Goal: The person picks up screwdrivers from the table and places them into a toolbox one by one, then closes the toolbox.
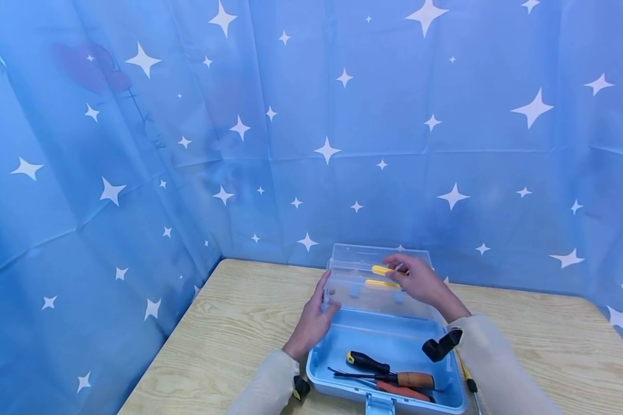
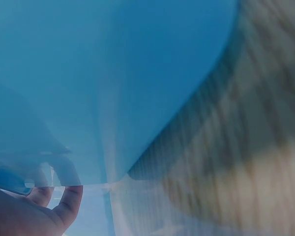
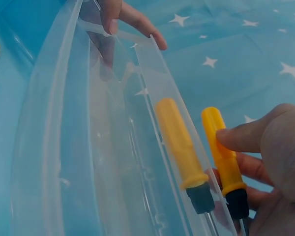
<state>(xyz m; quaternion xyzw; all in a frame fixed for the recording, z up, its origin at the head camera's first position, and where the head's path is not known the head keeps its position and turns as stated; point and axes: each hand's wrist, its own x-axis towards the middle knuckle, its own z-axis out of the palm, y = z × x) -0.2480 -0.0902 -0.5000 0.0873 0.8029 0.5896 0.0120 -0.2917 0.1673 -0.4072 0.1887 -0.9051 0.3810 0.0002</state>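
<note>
A light blue toolbox (image 1: 376, 332) stands with its clear lid (image 1: 353, 253) tipped back. At the lid's left edge, my left hand (image 1: 314, 323) grips the plastic between thumb and fingers; part of it shows through the lid in the right wrist view. My right hand (image 1: 420, 279) pinches a yellow-handled screwdriver (image 3: 221, 152) just outside the lid's clear wall. Behind that wall shows a second yellow-handled screwdriver (image 3: 179, 142). In the box lie a black-and-yellow screwdriver (image 1: 366, 362), a wooden-handled tool (image 1: 415, 380) with a dark shaft, and a red-handled tool (image 1: 402, 391).
Another yellow-and-black screwdriver (image 1: 469, 381) lies on the wood-grain table (image 1: 228, 323), right of the box beside my right sleeve. A blue latch (image 1: 379, 404) hangs at the box front. The star-printed blue curtain (image 1: 291, 173) drops right behind the table and lid.
</note>
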